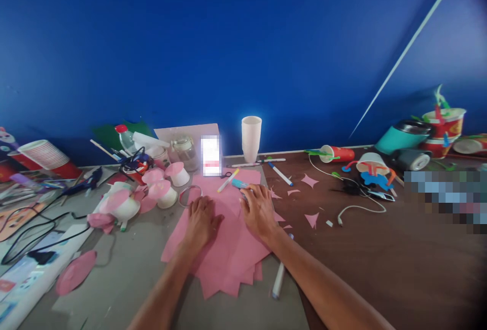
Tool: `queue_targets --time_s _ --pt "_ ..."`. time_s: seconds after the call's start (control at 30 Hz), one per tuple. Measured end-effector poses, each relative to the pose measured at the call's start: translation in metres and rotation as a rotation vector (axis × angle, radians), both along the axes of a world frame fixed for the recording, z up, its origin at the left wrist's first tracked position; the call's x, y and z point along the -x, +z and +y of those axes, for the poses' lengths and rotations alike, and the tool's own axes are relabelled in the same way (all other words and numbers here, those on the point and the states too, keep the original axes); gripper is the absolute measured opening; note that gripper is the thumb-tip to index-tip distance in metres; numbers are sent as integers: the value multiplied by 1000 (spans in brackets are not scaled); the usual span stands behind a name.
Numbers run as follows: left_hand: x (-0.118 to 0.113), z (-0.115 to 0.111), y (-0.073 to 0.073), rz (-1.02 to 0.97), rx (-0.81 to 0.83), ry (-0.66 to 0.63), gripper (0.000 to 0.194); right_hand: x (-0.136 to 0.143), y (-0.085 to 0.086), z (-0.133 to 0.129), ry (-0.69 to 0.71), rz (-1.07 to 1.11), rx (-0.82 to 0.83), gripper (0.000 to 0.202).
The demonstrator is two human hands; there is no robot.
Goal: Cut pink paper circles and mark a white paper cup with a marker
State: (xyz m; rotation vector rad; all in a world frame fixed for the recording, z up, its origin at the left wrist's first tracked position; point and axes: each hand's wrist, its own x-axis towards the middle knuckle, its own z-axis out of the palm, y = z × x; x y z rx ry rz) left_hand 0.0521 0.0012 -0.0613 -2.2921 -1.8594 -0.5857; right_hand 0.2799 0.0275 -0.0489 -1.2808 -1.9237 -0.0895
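A stack of pink paper sheets (224, 264) lies fanned out in front of me. My left hand (203, 220) rests palm down on the sheets with its fingers stretched out, close to a clear ring (185, 199) like a roll of tape. In my right hand (261, 211) is a light blue stick-shaped thing (239, 184), its far end poking out past the curled fingers above the paper. Its exact kind is hidden by the hand. Just beyond lie a yellow-capped marker (228, 180) and small scissors (227, 174).
White paper cups (251, 137) stand stacked by the wall, beside a lit phone (211, 155). Cups with pink discs (164, 193) and a glass jar (183, 152) are at left. Pink scraps (310, 181), a blue-capped marker (280, 174) and a white cable (357, 210) lie rightward.
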Motion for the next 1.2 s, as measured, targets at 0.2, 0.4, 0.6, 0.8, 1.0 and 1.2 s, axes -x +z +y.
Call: queue_targets --time_s 0.2,0.4,0.6,0.8,1.0,1.2 --pt "4 -2 -5 5 4 51 23 0 -4 2 1 5 8 25" --pt "8 5 -11 -281 59 16 15 0 -5 2 12 34 47 29" --pt "3 7 6 -506 28 -89 13 1 -10 6 94 194 60 23" --pt "-5 1 32 -783 52 -84 23 0 -6 10 249 351 201 24" --pt "-9 2 39 -894 48 -38 27 3 7 7 382 406 369 21" --pt "-10 0 41 -967 169 -48 32 4 14 3 349 581 380 38"
